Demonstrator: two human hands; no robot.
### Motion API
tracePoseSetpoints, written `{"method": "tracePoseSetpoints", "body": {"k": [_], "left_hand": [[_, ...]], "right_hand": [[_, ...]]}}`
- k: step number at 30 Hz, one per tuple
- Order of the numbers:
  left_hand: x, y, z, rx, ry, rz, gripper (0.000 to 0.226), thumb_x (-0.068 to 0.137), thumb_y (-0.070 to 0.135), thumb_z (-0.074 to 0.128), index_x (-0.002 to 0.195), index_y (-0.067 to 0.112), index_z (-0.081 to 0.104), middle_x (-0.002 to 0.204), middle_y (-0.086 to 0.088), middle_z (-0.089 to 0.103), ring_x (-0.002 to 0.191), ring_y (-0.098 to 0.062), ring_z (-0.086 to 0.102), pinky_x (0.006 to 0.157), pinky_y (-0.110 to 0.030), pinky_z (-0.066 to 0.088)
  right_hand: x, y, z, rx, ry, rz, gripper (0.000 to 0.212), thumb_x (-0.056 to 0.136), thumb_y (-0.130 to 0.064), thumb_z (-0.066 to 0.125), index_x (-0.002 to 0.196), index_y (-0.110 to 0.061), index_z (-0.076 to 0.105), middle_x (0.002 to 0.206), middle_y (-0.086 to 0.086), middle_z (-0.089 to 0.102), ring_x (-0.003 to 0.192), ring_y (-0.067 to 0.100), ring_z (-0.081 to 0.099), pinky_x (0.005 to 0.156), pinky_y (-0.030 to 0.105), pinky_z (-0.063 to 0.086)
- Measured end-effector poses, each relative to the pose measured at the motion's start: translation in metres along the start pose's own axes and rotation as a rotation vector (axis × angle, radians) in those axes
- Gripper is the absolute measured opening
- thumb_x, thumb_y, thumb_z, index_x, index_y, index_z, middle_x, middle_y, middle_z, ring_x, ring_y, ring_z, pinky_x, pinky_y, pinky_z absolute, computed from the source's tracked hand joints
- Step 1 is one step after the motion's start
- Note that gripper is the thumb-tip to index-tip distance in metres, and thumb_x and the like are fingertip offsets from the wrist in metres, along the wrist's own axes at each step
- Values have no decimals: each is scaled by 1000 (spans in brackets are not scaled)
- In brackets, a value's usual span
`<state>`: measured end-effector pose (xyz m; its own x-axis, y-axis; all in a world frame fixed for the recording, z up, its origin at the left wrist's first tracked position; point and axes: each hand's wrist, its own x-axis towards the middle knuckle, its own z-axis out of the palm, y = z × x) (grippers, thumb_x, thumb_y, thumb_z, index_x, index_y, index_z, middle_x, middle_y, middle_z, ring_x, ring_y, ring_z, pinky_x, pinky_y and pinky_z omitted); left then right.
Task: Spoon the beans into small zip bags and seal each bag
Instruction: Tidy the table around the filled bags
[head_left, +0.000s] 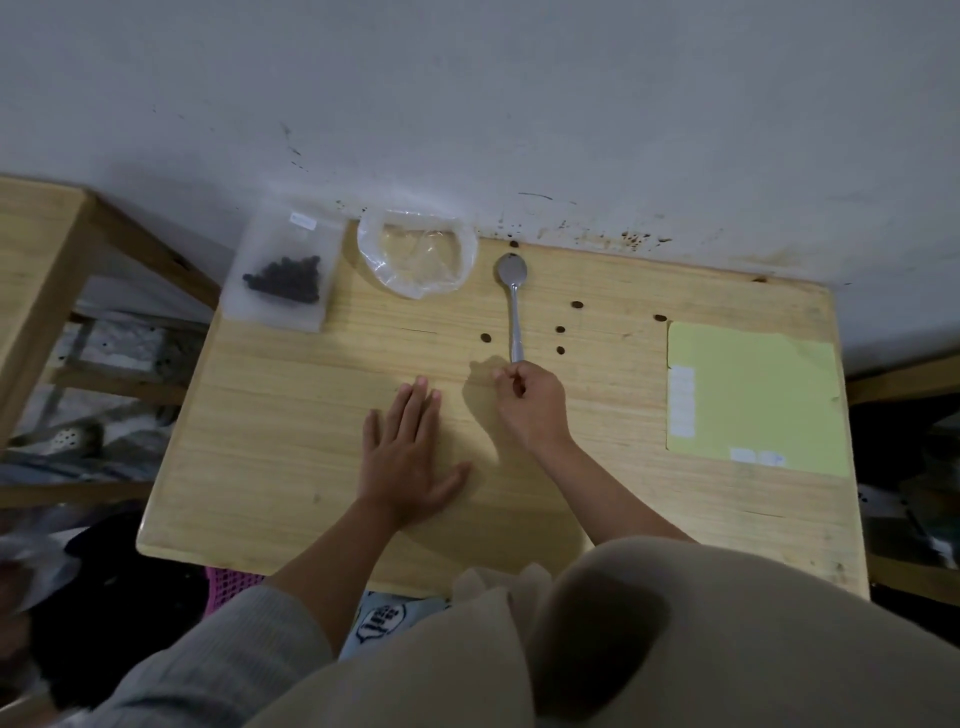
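**A:** Which way does the spoon (513, 306) lie?

**B:** Its long axis runs near to far on the wooden table (291, 415), almost straight. The bowl points to the far edge, toward the wall (467, 104); the handle end points back to the person. It sits a little right of the table's middle.

**A:** And the right hand (530, 400)?

**B:** It reaches in from the near right, forearm bare, fingers curled in at the near tip of the handle. It seems to pinch that tip between thumb and fingers, though the contact itself is small and shadowed.

**A:** The left hand (410, 457)?

**B:** Flat on the table, palm down, fingers straight and close together pointing far, thumb spread out to the right. It holds nothing. It is just left of the right hand, the two apart.

**A:** How does the spoon look?

**B:** Plain silvery metal, slim handle, oval bowl. I see no beans in the bowl.

**A:** Where are the beans?

**B:** A dark heap sits inside a small zip bag (283, 270) lying flat at the far left corner. Loose beans (560, 329) are scattered on the wood either side of the handle, one left and several right, more near the far edge by the bowl.

**A:** Anything between that bag and the spoon?

**B:** A clear, crumpled plastic bag (415, 254), open-mouthed and apparently empty, against the wall. Well to the right lies a pale yellow sheet (753, 395) with small white labels (681, 400) on it.
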<state>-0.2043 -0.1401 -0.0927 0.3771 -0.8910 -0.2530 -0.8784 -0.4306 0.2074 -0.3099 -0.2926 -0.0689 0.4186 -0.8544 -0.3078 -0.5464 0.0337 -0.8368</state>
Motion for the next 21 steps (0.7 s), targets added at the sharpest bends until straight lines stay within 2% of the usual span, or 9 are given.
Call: {"method": "tracePoseSetpoints", "body": {"k": [3, 5, 6, 8, 10, 13, 16, 19, 21], "left_hand": [[0, 0, 0, -3, -7, 3, 95, 79, 73, 31, 151, 13, 14, 159, -8, 4, 146, -24, 1, 111, -58, 16], [-1, 0, -1, -4, -5, 1, 94, 80, 72, 31, 151, 13, 13, 159, -7, 2, 146, -23, 0, 112, -58, 15], [-1, 0, -1, -7, -2, -1, 94, 80, 72, 32, 151, 13, 14, 159, -7, 3, 146, -23, 0, 111, -58, 15], [-1, 0, -1, -18, 6, -4, 94, 79, 71, 35, 151, 13, 16, 159, -7, 5, 146, -22, 3, 110, -57, 17], [-1, 0, 0, -22, 5, -4, 94, 79, 71, 37, 151, 14, 15, 159, -6, 5, 146, -22, 4, 109, -58, 18], [-1, -1, 1, -26, 6, 1, 95, 79, 71, 38, 151, 14, 12, 159, -6, 3, 146, -22, 3, 109, -58, 19], [-1, -2, 0, -25, -1, 1, 95, 80, 71, 37, 151, 15, 10, 159, -6, 2, 146, -22, 1, 110, -58, 19], [-1, -1, 0, -23, -5, -4, 94, 80, 72, 36, 151, 14, 14, 159, -7, 7, 146, -22, 5, 109, -58, 20], [-1, -1, -1, -27, -3, -2, 94, 79, 72, 36, 150, 13, 17, 158, -8, 10, 146, -23, 8, 108, -58, 21]], "right_hand": [[12, -10, 0, -155, 33, -106, 21, 88, -23, 63, 103, -9, 70, 54, -11, 51, 49, 2, 47, 58, 21, 41], [20, -17, 0, -241, 37, -128, 27, 90, -23, 59, 114, -13, 68, 77, 2, 71, 73, 14, 65, 70, 24, 49], [24, -19, 1, -272, 34, -127, 28, 91, -23, 57, 116, -16, 67, 95, 6, 73, 88, 20, 67, 75, 27, 51], [32, -20, 3, -326, 10, -130, 27, 91, -22, 54, 115, -21, 68, 105, 8, 72, 96, 25, 66, 75, 33, 54], [38, -20, 6, -419, -14, -146, 25, 92, -21, 51, 108, -21, 70, 98, 7, 72, 91, 26, 65, 65, 31, 51], [43, -20, 8, -511, -41, -153, 23, 94, -23, 50, 89, -14, 70, 85, 7, 69, 83, 27, 64, 57, 28, 39], [43, -21, 9, -566, -49, -181, 24, 93, -25, 48, 88, -10, 67, 82, 9, 68, 77, 28, 63, 55, 29, 42], [37, -22, 8, -457, -7, -199, 21, 90, -21, 52, 90, -5, 64, 72, 8, 65, 65, 23, 59, 54, 31, 46], [29, -22, 7, -295, 54, -187, 17, 89, -16, 51, 87, -2, 60, 60, 4, 56, 54, 19, 51, 51, 28, 40]]}}
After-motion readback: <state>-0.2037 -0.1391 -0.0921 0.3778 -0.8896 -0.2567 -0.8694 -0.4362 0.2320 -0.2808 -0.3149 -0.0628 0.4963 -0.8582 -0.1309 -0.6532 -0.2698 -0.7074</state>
